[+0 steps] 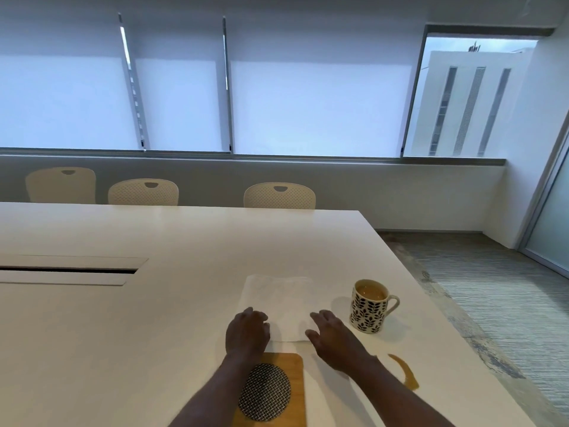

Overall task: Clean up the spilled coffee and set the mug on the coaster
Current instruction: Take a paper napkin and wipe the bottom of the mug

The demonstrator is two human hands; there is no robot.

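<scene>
Head view: both hands are at the near edge of the paper towel (277,300). Left hand (248,331) has fingers curled onto its corner; can't tell if it's pinching. Right hand (334,339) has fingers loosely spread, holding nothing. Coffee spill (405,372) is unwiped, near right. Mug (368,306) is on the table (138,318), well off the coaster (264,392). My read: nothing is done yet.

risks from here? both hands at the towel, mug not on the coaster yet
1. The mug holds coffee and stands just right of the right hand. Swinging the paper towel toward the spill could knock it.
2. The spill lies near the table edge. Wiping outward could push coffee onto the carpet.
</scene>
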